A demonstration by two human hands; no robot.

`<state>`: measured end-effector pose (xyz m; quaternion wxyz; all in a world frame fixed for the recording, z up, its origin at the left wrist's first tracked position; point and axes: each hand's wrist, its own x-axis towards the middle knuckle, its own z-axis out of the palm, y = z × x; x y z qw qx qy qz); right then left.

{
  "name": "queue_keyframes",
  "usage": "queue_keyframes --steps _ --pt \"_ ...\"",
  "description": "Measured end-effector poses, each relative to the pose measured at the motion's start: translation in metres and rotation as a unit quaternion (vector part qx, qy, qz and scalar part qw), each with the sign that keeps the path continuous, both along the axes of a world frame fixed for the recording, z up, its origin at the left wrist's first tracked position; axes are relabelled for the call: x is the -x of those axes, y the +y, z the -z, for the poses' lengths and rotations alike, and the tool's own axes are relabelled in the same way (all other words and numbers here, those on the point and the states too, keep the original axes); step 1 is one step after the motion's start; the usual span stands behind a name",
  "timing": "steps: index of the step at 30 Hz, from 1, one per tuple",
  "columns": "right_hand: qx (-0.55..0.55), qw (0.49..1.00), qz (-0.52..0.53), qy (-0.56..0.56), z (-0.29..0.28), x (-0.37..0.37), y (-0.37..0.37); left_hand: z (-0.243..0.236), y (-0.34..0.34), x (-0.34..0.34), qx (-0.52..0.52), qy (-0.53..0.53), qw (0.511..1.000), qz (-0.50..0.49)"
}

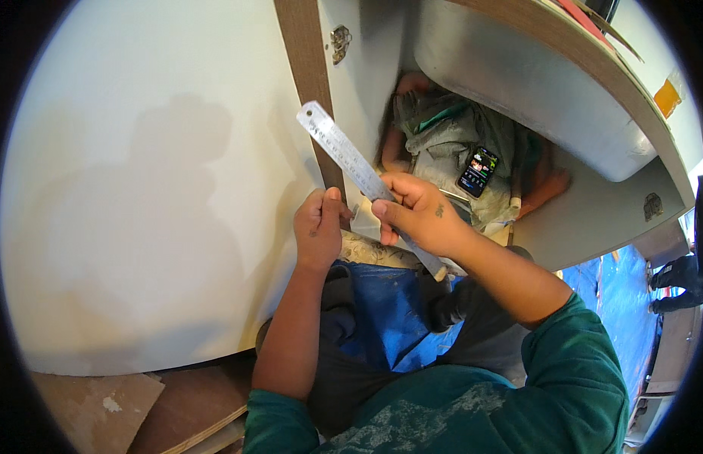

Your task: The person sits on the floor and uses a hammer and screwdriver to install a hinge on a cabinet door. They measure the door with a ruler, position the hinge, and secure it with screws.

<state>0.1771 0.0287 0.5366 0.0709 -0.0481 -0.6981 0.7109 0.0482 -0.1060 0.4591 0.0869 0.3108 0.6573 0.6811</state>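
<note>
My right hand (418, 216) is closed on a steel ruler (336, 151), which slants from upper left to lower right. Beside it, my left hand (319, 231) is wrapped on the brown edge (312, 91) of a white cabinet door (139, 197), just below the ruler's upper half. A metal hinge fitting (340, 44) sits high on the cabinet's side. Inside the cabinet, beneath a metal sink basin (525, 91), another person (442, 121) lies with arms at either side. A lit phone (477, 172) rests on the grey cloth over that person's torso.
My knees are around a blue sheet (385, 310) below the opening. Wooden boards (94, 408) lie at lower left. At right, another person's dark-clad legs (677, 280) show on blue floor covering (624, 333). Red and brown strips (586, 19) lie atop the cabinet.
</note>
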Motion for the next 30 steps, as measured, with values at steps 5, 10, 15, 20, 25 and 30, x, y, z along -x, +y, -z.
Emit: queue_keyframes --steps 5,10,15,20,25,30 --pt "-0.002 0.997 0.079 0.027 0.013 -0.008 -0.008 -0.008 0.005 -0.014 -0.099 -0.018 0.994 0.052" --pt "-0.23 0.96 0.094 0.127 0.046 -0.001 -0.003 -0.006 0.006 -0.019 0.005 0.074 0.996 0.044" --pt "-0.182 0.979 0.051 0.075 0.037 0.008 -0.002 0.003 0.008 -0.015 0.041 0.055 0.997 0.017" --pt "-0.202 0.971 0.069 0.107 0.02 0.031 -0.009 -0.009 0.005 -0.021 0.116 0.24 0.964 -0.019" --pt "-0.25 0.954 0.075 0.146 0.025 0.051 -0.003 -0.009 0.008 -0.011 0.075 0.291 0.954 0.005" --pt "-0.384 0.864 0.18 0.271 -0.026 0.073 0.021 -0.018 0.005 -0.013 0.088 0.207 0.973 0.04"
